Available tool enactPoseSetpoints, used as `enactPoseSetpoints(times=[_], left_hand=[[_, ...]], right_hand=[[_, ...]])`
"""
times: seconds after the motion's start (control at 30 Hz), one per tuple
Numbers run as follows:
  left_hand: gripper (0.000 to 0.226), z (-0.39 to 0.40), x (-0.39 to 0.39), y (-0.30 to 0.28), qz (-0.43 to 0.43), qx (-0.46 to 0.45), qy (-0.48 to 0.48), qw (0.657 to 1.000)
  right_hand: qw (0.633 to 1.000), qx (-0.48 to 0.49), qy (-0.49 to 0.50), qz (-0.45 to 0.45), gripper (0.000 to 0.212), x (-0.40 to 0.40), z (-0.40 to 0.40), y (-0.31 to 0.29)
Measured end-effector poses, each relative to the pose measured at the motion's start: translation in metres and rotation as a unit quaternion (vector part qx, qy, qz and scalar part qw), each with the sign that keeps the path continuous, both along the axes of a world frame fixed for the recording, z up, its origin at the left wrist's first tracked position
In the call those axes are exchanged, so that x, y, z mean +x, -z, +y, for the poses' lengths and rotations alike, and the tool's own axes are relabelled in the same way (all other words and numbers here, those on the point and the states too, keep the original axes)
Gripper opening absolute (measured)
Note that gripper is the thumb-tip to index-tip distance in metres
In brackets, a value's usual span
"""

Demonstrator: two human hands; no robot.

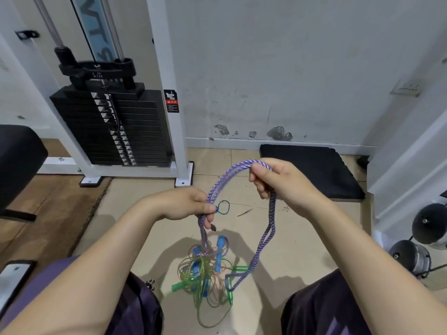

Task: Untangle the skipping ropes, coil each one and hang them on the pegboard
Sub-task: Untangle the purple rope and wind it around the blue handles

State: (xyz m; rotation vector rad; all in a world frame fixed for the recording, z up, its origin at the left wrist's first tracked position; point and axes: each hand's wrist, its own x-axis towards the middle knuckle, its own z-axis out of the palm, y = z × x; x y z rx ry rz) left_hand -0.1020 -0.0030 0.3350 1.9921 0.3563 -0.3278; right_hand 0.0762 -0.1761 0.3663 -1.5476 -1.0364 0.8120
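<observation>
Nearest, between the person's knees, a tangled heap of thin clear-green, pinkish and blue plastic skipping ropes [205, 274] lies on the pale tiled floor [290, 250], with green plastic handles [229, 292] and blue plastic handles [220, 252] poking out of it. Above the heap, a purple-and-white braided cord skipping rope [268, 235] is lifted clear in doubled strands, though its lower ends run down into the heap (how far it is knotted in there cannot be told). Up and left of the heap, the left hand [191, 204] has its fingers curled round the braided strands, a small blue loop of thin cord [223, 207] showing just beside its fingertips. Up and right of the heap, the right hand [278, 181] pinches the top of the braided arc between thumb and fingers. Both hands are apart, the arc spanning between them. Beyond the heap, a flat black foam mat [314, 165] lies against the scuffed white wall [290, 68]. Far left of the heap stands a white-framed weight machine with a black plate stack [108, 126].
</observation>
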Motion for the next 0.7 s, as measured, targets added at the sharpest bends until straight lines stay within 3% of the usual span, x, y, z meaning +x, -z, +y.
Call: enactPoseSetpoints(times=[0.17,0.23,0.3,0.37,0.43,0.5,0.6,0.7], left_hand=[[0.031,-0.010,0.004,-0.010,-0.094,-0.145,-0.055,0.983],[0.026,-0.019,0.007,-0.009,-0.108,-0.106,-0.036,0.988],[0.015,-0.022,0.008,-0.006,-0.117,-0.055,-0.028,0.991],[0.004,-0.019,0.007,-0.004,-0.107,-0.054,-0.038,0.992],[0.003,-0.012,0.006,-0.002,-0.080,-0.056,-0.023,0.995],[0.007,-0.007,0.006,0.004,-0.028,0.030,0.012,0.999],[0.016,-0.001,0.004,0.011,0.056,0.167,0.026,0.984],[0.023,0.001,0.002,0.007,0.011,0.073,-0.023,0.997]], right_hand=[[0.995,-0.078,-0.060,0.010,0.037,0.001,-0.006,0.000],[0.991,-0.102,-0.091,0.006,0.035,-0.009,-0.003,0.004],[0.980,-0.149,-0.115,-0.057,0.030,-0.016,-0.002,0.006],[0.979,-0.153,-0.109,-0.082,0.032,-0.018,-0.001,0.006],[0.994,-0.083,-0.072,-0.002,0.034,-0.017,-0.001,0.005],[0.995,0.007,-0.043,0.085,0.033,-0.015,0.000,0.004],[0.998,0.031,-0.023,0.058,0.034,-0.008,-0.003,0.003],[0.997,-0.049,-0.046,-0.035,0.033,0.003,-0.010,0.001]])
